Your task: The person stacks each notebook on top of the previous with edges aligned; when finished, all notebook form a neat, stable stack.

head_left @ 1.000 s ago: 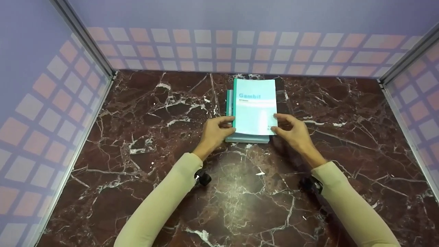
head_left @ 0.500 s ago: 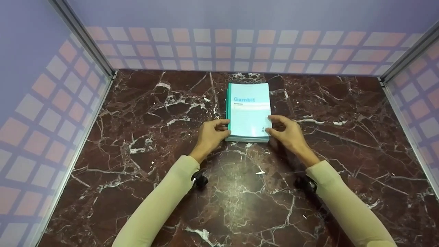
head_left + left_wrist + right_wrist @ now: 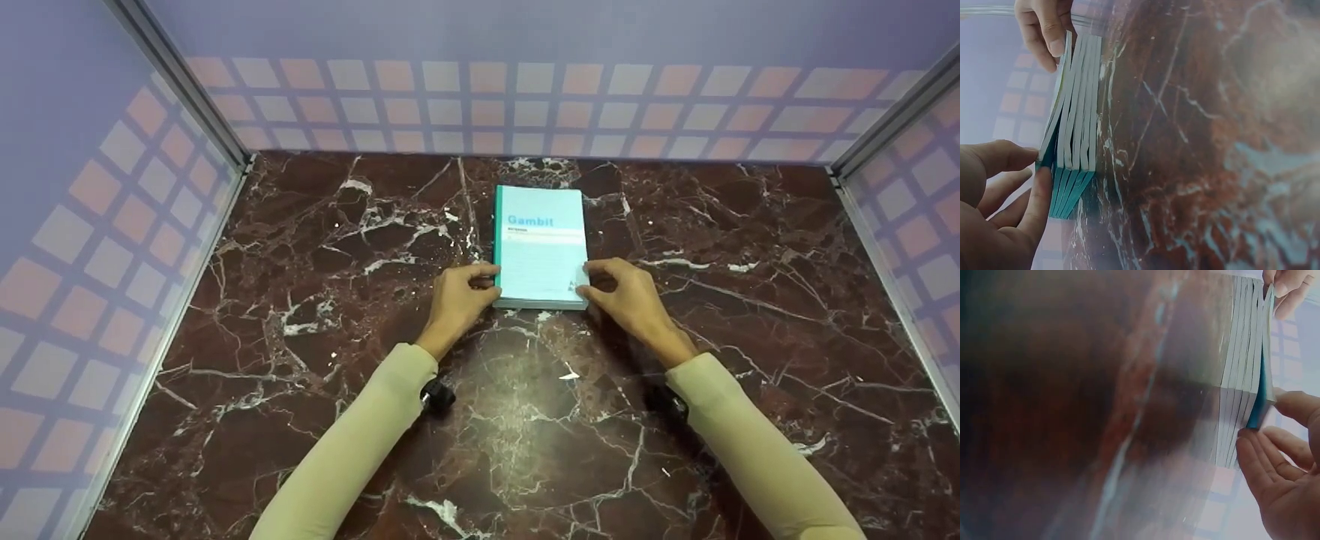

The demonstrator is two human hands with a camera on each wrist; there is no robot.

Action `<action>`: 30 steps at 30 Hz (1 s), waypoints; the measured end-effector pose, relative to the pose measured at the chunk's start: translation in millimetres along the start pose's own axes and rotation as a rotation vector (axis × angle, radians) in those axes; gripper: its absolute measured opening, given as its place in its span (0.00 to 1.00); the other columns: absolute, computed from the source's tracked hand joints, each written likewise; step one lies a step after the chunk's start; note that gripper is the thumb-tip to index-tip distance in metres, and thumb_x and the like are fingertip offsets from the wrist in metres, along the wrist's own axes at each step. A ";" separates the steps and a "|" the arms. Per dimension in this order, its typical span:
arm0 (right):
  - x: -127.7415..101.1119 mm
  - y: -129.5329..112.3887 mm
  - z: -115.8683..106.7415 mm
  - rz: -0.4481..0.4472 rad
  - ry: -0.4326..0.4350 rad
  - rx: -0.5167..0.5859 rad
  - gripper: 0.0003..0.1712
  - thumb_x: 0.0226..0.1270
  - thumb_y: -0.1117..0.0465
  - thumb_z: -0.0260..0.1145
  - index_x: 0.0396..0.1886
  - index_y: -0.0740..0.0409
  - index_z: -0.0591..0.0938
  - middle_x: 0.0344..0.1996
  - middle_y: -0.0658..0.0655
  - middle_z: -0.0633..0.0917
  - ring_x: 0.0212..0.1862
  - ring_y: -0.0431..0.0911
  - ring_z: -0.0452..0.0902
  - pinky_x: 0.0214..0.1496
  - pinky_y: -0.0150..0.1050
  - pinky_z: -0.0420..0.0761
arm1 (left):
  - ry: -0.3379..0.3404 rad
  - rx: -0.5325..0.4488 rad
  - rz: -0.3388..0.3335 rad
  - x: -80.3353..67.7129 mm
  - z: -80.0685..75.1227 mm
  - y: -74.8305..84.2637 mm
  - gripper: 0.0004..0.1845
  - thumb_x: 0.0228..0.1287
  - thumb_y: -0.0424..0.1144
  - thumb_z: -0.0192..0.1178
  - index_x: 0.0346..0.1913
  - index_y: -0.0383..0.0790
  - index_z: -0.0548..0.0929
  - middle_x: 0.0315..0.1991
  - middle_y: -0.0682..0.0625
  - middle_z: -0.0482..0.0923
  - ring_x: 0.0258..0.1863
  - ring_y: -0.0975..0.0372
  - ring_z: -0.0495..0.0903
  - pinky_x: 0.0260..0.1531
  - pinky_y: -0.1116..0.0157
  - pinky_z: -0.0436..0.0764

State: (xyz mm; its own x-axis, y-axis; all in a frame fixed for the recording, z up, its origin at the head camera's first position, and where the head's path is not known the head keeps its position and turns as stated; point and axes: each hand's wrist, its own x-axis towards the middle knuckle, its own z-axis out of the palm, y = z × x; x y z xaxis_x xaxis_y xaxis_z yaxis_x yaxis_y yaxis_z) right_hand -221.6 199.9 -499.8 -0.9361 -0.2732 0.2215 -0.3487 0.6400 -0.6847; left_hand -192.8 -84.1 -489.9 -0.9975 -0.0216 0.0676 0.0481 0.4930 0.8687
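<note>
A pale blue notebook (image 3: 544,255) marked "Gambit", with a green spine on its left, lies over a stack of similar notebooks (image 3: 1077,124) on the marble-patterned table. My left hand (image 3: 457,304) pinches its spine edge near the front corner, between thumb and fingers. At the opposite edge my right hand (image 3: 630,298) grips it the same way. Both wrist views show the top notebook slightly raised, with a narrow wedge-shaped gap over the notebooks beneath. In the right wrist view, the fingers (image 3: 1255,458) of my right hand reach down beside the stack.
The dark red, white-veined tabletop (image 3: 337,420) surrounds the stack. Behind it stands a lilac panel (image 3: 525,37) with pink and white squares, and similar panels flank both sides, joined by metal corner posts (image 3: 202,82). Small white flecks dot the table.
Both hands have brought the top notebook leftward, down and slightly toward me. It was offset to the right above the stack and now lines up with it.
</note>
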 end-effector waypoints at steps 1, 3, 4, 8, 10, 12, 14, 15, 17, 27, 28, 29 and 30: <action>-0.5 0.2 -0.3 0.000 -0.012 -0.006 0.25 0.64 0.63 0.81 0.59 0.68 0.86 0.54 0.67 0.87 0.56 0.62 0.85 0.61 0.56 0.83 | 0.005 0.019 0.012 -0.4 0.5 -0.5 0.16 0.63 0.28 0.73 0.54 0.38 0.93 0.45 0.45 0.91 0.43 0.57 0.89 0.45 0.61 0.88; -1.5 1.1 -1.0 0.006 -0.035 -0.012 0.26 0.65 0.62 0.80 0.60 0.69 0.86 0.55 0.68 0.87 0.57 0.63 0.84 0.62 0.57 0.82 | 0.009 0.049 0.030 -1.6 1.1 -1.5 0.16 0.63 0.28 0.74 0.54 0.38 0.92 0.47 0.45 0.91 0.42 0.56 0.89 0.45 0.60 0.88; -2.1 1.5 -1.3 0.010 -0.043 -0.010 0.26 0.66 0.62 0.80 0.60 0.69 0.86 0.56 0.68 0.87 0.58 0.63 0.84 0.62 0.57 0.82 | 0.007 0.062 0.039 -2.1 1.3 -2.4 0.15 0.63 0.29 0.74 0.54 0.38 0.92 0.48 0.45 0.91 0.42 0.55 0.89 0.45 0.59 0.88; -4.7 3.0 -2.7 -0.013 -0.057 -0.015 0.27 0.65 0.61 0.80 0.61 0.69 0.85 0.57 0.68 0.86 0.61 0.64 0.82 0.67 0.57 0.79 | -0.012 0.093 0.074 -3.4 1.0 -6.2 0.15 0.64 0.29 0.74 0.53 0.37 0.92 0.56 0.43 0.88 0.52 0.52 0.88 0.56 0.58 0.85; -6.3 3.6 -3.0 -0.037 -0.061 -0.023 0.27 0.64 0.62 0.81 0.60 0.69 0.86 0.58 0.68 0.86 0.61 0.64 0.82 0.68 0.57 0.78 | -0.025 0.101 0.093 -3.8 0.3 -7.7 0.15 0.64 0.29 0.75 0.53 0.36 0.92 0.57 0.43 0.87 0.59 0.51 0.86 0.62 0.58 0.82; -7.6 4.1 -3.1 -0.058 -0.069 -0.030 0.28 0.63 0.63 0.81 0.60 0.69 0.86 0.59 0.68 0.86 0.62 0.65 0.82 0.69 0.57 0.78 | -0.041 0.105 0.108 -4.5 -0.3 -8.8 0.16 0.63 0.29 0.75 0.54 0.36 0.92 0.58 0.42 0.87 0.62 0.50 0.83 0.65 0.58 0.80; -8.7 4.7 -3.2 -0.069 -0.076 -0.028 0.28 0.62 0.65 0.82 0.61 0.69 0.85 0.59 0.69 0.85 0.62 0.65 0.82 0.69 0.57 0.78 | -0.056 0.108 0.119 -5.3 -0.7 -10.0 0.17 0.63 0.28 0.76 0.55 0.35 0.91 0.60 0.42 0.86 0.62 0.50 0.84 0.62 0.58 0.82; -9.2 4.9 -3.3 -0.071 -0.080 -0.027 0.29 0.61 0.66 0.82 0.61 0.69 0.85 0.60 0.69 0.85 0.62 0.65 0.81 0.69 0.57 0.78 | -0.063 0.109 0.122 -5.7 -0.6 -10.6 0.18 0.64 0.28 0.76 0.56 0.35 0.91 0.61 0.42 0.85 0.62 0.50 0.84 0.61 0.58 0.83; -9.7 5.2 -3.1 -0.075 -0.085 -0.024 0.29 0.60 0.68 0.82 0.62 0.69 0.85 0.60 0.68 0.85 0.63 0.65 0.81 0.70 0.56 0.77 | -0.070 0.108 0.122 -6.5 -0.4 -12.0 0.19 0.64 0.28 0.76 0.58 0.36 0.90 0.62 0.41 0.84 0.60 0.51 0.85 0.57 0.59 0.86; -11.0 4.8 -4.0 -0.065 -0.101 -0.048 0.30 0.61 0.68 0.81 0.64 0.67 0.84 0.62 0.67 0.83 0.64 0.64 0.81 0.70 0.56 0.77 | -0.062 0.106 0.121 -6.8 0.4 -14.1 0.19 0.63 0.28 0.76 0.58 0.38 0.91 0.60 0.43 0.85 0.55 0.53 0.88 0.47 0.62 0.89; -11.3 4.7 -4.2 -0.066 -0.101 -0.051 0.30 0.61 0.68 0.81 0.64 0.67 0.84 0.61 0.67 0.83 0.63 0.64 0.81 0.70 0.56 0.77 | -0.064 0.102 0.120 -6.9 0.4 -13.9 0.19 0.63 0.27 0.76 0.58 0.38 0.91 0.60 0.43 0.85 0.53 0.53 0.89 0.44 0.63 0.89; -11.5 4.7 -4.4 -0.068 -0.101 -0.055 0.30 0.61 0.67 0.81 0.64 0.66 0.85 0.61 0.67 0.84 0.63 0.64 0.81 0.69 0.56 0.78 | -0.066 0.100 0.121 -6.9 0.4 -13.8 0.19 0.64 0.27 0.76 0.58 0.38 0.91 0.60 0.43 0.85 0.52 0.53 0.89 0.43 0.64 0.89; -11.8 4.6 -4.5 -0.073 -0.101 -0.059 0.30 0.61 0.67 0.81 0.63 0.66 0.85 0.61 0.67 0.84 0.63 0.64 0.82 0.69 0.56 0.78 | -0.071 0.101 0.119 -7.0 0.4 -13.7 0.19 0.64 0.27 0.75 0.58 0.38 0.90 0.60 0.42 0.85 0.51 0.54 0.90 0.41 0.66 0.88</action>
State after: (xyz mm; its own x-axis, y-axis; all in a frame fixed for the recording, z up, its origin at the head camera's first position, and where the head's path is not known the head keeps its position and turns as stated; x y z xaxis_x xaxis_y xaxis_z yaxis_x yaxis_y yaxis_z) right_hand -212.4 209.3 -502.5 -0.9001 -0.3890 0.1962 -0.4202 0.6560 -0.6270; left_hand -186.5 -90.4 -502.5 -0.9863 0.1020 0.1296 0.1647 0.5730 0.8028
